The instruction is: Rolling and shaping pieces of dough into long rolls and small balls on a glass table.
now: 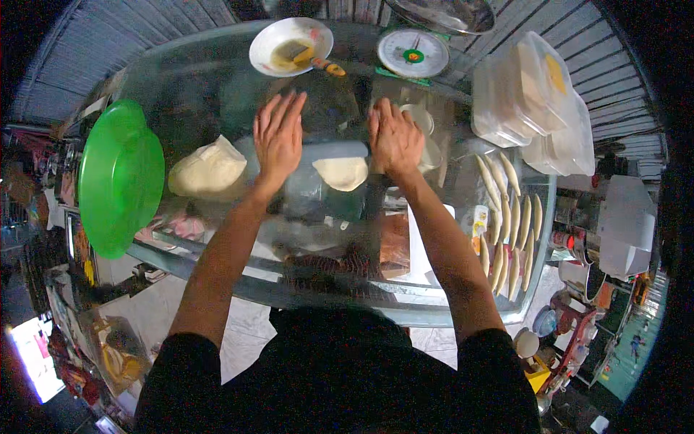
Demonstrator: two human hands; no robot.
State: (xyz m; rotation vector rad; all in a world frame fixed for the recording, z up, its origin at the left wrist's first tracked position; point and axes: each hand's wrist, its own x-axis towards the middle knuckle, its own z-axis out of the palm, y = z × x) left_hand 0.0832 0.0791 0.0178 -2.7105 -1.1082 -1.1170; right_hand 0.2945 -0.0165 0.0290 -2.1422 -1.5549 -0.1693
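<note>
A grey rolling pin (331,150) lies crosswise between my two hands, along the top edge of a flattened half-round piece of dough (341,173). My left hand (278,141) rests at the pin's left end with fingers stretched out. My right hand (394,141) is over the right end, its fingers bent but slightly apart, not visibly wrapped round it. Left of my left hand sits a large lump of pale dough (206,168) on the glass tabletop (210,94). To the right lie several long, tapered dough rolls (515,224) in rows.
A green basin (119,181) stands at the left edge. At the back are a white bowl (271,36) with a brush (322,65), a dial scale (397,54) and a metal pan (441,11). Stacked clear plastic containers (517,94) occupy the back right. Shelving and clutter surround the table.
</note>
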